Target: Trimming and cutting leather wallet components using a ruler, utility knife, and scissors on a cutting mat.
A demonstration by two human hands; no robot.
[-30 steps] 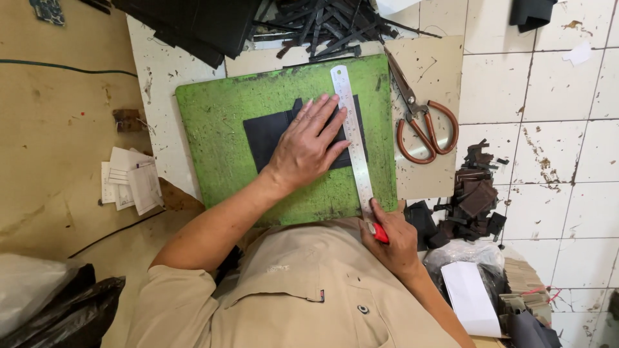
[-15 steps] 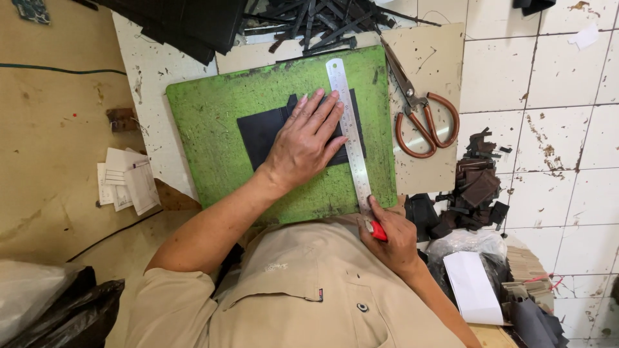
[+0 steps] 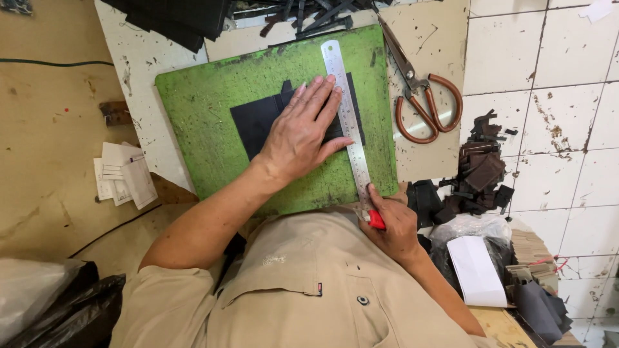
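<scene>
- The left hand (image 3: 303, 132) lies flat, fingers spread, pressing down on a black sheet (image 3: 258, 119) and on the steel ruler (image 3: 349, 122) that runs along the sheet's right side; it grips nothing, only bears down from above.
- The right hand (image 3: 390, 225) is curled tight around a red-handled cutter (image 3: 376, 220) at the near end of the ruler, just beside the ruler's edge; the blade itself is too small to make out.
- The two hands are apart, the left farther up the board, the right at its near edge by the person's chest.
- The black sheet rests near the middle of a worn green cutting mat (image 3: 213, 103), partly hidden under the left palm, with the ruler crossing its right part from far to near.
- The mat sits on a chipped white board (image 3: 138, 77).
- To the right of the mat, a pair of scissors with brown handles (image 3: 419, 96) lies shut on a pale sheet.
- Further right, a heap of dark offcuts (image 3: 480, 167) sits on the white tiled floor (image 3: 561, 129).
- At the far edge above the mat there are black strips and stacked black sheets (image 3: 187, 19).
- On the left, folded paper slips (image 3: 122, 174) lie on a brown surface.
</scene>
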